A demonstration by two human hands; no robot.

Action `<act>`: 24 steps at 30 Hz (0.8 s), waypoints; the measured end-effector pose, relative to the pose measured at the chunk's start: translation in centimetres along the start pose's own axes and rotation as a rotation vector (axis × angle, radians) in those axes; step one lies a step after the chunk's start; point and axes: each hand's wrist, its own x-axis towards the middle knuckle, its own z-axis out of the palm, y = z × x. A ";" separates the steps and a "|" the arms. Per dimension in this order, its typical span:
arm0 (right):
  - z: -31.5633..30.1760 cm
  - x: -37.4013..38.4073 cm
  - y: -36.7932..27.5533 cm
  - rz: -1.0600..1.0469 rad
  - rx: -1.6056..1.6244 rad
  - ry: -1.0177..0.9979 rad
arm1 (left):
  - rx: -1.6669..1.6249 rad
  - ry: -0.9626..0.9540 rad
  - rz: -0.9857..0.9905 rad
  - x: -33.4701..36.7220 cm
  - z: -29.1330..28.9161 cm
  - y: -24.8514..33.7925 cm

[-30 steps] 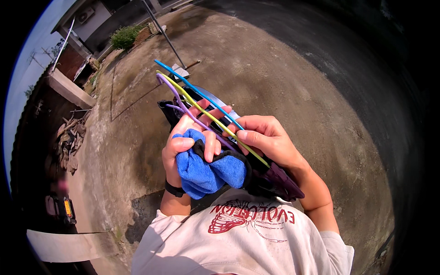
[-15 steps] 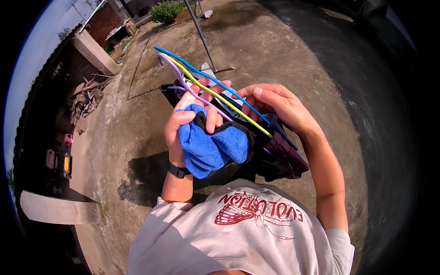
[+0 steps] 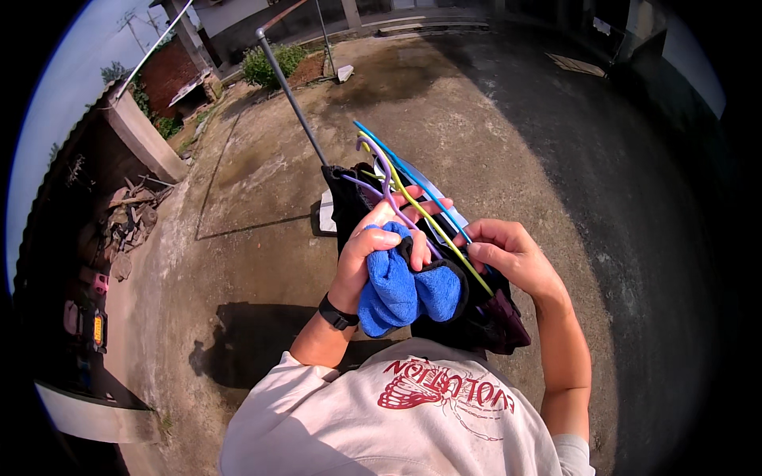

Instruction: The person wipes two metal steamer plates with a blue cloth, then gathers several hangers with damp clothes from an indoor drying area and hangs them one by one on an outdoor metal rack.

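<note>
So there's a bunch of three hangers mid-frame, hooks aimed at 11 o'clock: purple hanger [image 3: 387,173], yellow-green hanger [image 3: 468,267] and blue hanger [image 3: 394,155]. Dark clothes [image 3: 508,325] hang off them, bunched toward 5 o'clock. At 8 o'clock the left hand [image 3: 367,247] is curled round a fuzzy blue cloth [image 3: 389,293], with a couple of its fingers reaching behind the hangers. Over at 4, the right hand [image 3: 514,255] has the blue hanger pinched between thumb and fingers. Pale T-shirt [image 3: 349,412] down at 6, metal pole [image 3: 290,95] and green shrub [image 3: 274,65] out between 10 and 11.
</note>
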 end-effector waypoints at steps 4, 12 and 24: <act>-6.2 7.5 2.9 -0.023 0.095 0.004 | 0.057 0.018 0.038 8.6 -3.9 -0.8; -17.9 26.4 5.4 -0.069 0.222 -0.200 | 0.075 0.252 0.139 23.9 -13.0 0.0; -27.5 57.1 9.3 -0.123 0.266 -0.277 | 0.072 0.322 0.254 43.5 -32.6 3.9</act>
